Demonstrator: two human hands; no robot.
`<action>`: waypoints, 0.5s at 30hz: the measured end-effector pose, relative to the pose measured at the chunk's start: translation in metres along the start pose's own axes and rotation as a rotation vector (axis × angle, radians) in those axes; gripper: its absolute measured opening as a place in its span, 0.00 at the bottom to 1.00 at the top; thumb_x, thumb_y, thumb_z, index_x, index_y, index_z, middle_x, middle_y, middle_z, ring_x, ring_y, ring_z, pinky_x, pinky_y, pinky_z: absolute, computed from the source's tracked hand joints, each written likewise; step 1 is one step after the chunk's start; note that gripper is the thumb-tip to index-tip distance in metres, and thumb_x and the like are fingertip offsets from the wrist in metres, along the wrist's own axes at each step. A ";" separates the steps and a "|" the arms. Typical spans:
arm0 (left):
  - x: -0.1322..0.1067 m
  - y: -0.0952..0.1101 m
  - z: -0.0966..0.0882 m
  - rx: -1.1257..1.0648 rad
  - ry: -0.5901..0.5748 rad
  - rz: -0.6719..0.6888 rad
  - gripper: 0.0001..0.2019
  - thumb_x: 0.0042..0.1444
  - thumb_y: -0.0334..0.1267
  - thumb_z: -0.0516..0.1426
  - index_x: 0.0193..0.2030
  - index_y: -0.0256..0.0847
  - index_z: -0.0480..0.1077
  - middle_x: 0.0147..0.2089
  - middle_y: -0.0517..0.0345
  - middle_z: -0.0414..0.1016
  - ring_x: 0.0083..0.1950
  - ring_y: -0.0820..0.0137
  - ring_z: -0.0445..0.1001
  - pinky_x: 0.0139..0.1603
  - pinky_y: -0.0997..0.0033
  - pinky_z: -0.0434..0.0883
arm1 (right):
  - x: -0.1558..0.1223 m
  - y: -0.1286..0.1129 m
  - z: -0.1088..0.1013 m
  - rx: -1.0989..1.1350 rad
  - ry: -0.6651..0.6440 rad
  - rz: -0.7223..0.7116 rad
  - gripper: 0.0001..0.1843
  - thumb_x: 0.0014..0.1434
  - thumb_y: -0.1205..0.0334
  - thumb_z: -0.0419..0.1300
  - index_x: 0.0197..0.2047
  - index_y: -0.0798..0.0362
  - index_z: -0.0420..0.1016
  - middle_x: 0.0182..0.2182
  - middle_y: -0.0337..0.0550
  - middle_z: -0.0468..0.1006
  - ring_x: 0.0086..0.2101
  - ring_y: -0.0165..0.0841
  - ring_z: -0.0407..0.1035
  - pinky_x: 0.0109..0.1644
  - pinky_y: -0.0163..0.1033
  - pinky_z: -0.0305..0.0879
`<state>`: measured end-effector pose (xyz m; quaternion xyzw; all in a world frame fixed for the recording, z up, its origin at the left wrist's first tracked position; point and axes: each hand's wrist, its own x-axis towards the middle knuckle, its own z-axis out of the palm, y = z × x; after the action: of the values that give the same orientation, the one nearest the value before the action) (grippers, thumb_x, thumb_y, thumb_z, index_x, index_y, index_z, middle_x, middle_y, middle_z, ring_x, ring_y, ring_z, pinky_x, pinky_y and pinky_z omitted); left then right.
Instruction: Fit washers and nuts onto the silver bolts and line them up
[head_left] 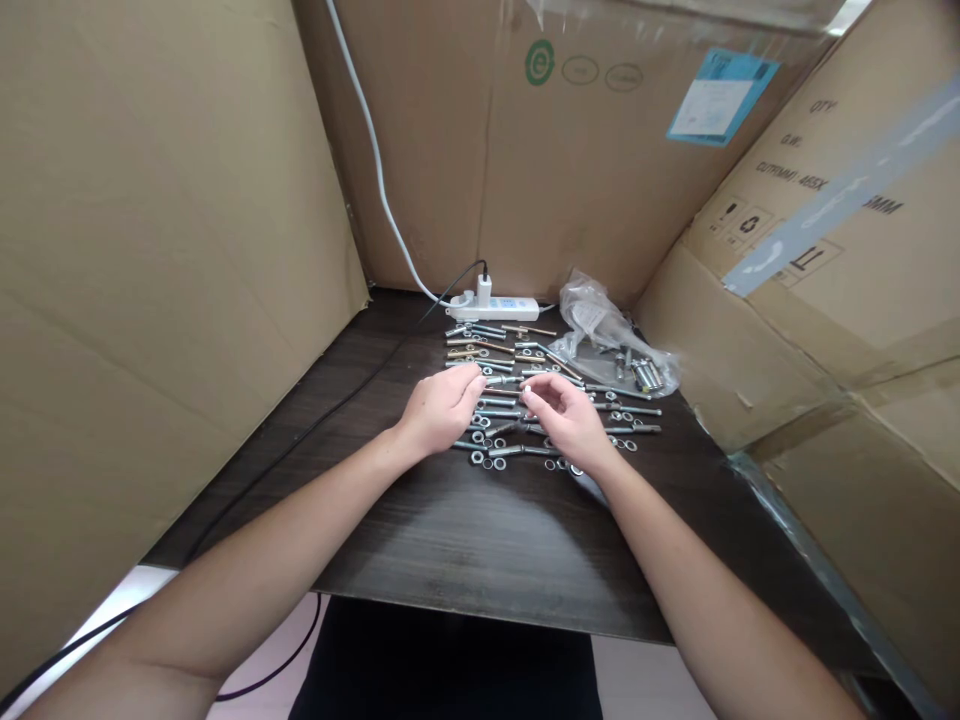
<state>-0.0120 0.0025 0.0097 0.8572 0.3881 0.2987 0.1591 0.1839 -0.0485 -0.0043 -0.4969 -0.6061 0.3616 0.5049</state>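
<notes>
My left hand (448, 408) is closed above the left side of the laid-out metal hardware, thumb pressed against curled fingers. A short metal bolt (504, 381) spans the gap from its fingertips toward my right hand. With finger and thumb pinched together, my right hand (568, 418) meets the far end of that bolt; any small part between those fingertips is too small to name. Rows of long bolts with sleeves (525, 451) lie beneath and around both hands. Loose nuts (477, 458) and washers (499, 464) are scattered among them, some hidden by my hands.
A white power strip (502, 308) with a plugged-in adapter stands behind the rows. At back right, a clear plastic bag (600, 320) lies beside more metal pieces (646, 376). A black cable (315, 425) crosses the dark table (480, 540). Cardboard walls (420, 130) enclose three sides.
</notes>
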 end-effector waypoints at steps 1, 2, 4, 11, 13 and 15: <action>0.000 0.000 0.000 0.005 0.010 -0.006 0.15 0.65 0.40 0.43 0.26 0.40 0.54 0.27 0.61 0.62 0.29 0.72 0.62 0.31 0.72 0.56 | 0.001 -0.002 -0.002 -0.033 -0.001 -0.012 0.12 0.56 0.54 0.60 0.39 0.53 0.70 0.34 0.42 0.73 0.34 0.31 0.68 0.36 0.36 0.67; 0.000 0.000 0.000 0.006 0.015 -0.007 0.15 0.65 0.40 0.43 0.26 0.40 0.54 0.27 0.61 0.63 0.29 0.72 0.62 0.31 0.71 0.56 | 0.002 -0.005 -0.005 -0.067 0.003 -0.023 0.12 0.56 0.54 0.60 0.40 0.53 0.70 0.35 0.43 0.74 0.35 0.32 0.69 0.38 0.37 0.67; 0.000 0.001 0.000 0.006 0.010 -0.005 0.15 0.65 0.40 0.43 0.26 0.40 0.54 0.27 0.61 0.63 0.29 0.72 0.62 0.31 0.71 0.56 | 0.001 -0.011 -0.012 -0.126 0.018 -0.040 0.13 0.55 0.55 0.61 0.40 0.54 0.71 0.36 0.45 0.75 0.36 0.33 0.70 0.39 0.38 0.68; -0.002 0.004 -0.001 -0.018 0.002 0.011 0.15 0.65 0.40 0.43 0.25 0.40 0.52 0.27 0.61 0.62 0.28 0.73 0.60 0.30 0.72 0.55 | -0.042 -0.018 -0.070 -0.683 -0.009 0.058 0.10 0.53 0.59 0.59 0.38 0.53 0.74 0.30 0.42 0.75 0.29 0.32 0.69 0.34 0.37 0.65; -0.002 0.004 0.000 -0.039 -0.001 0.025 0.15 0.65 0.40 0.42 0.26 0.40 0.52 0.27 0.61 0.61 0.28 0.73 0.60 0.31 0.72 0.56 | -0.062 -0.011 -0.087 -0.810 -0.008 0.114 0.11 0.53 0.59 0.57 0.39 0.53 0.74 0.29 0.41 0.75 0.28 0.32 0.68 0.33 0.37 0.64; -0.002 0.003 0.000 -0.055 -0.009 0.040 0.15 0.65 0.40 0.42 0.26 0.41 0.51 0.26 0.61 0.60 0.28 0.73 0.59 0.31 0.72 0.56 | -0.077 -0.004 -0.100 -0.870 -0.021 0.168 0.11 0.53 0.59 0.56 0.39 0.53 0.75 0.29 0.41 0.75 0.28 0.32 0.68 0.33 0.37 0.64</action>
<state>-0.0108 -0.0012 0.0105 0.8614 0.3620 0.3086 0.1782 0.2795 -0.1304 0.0029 -0.7071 -0.6644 0.1178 0.2117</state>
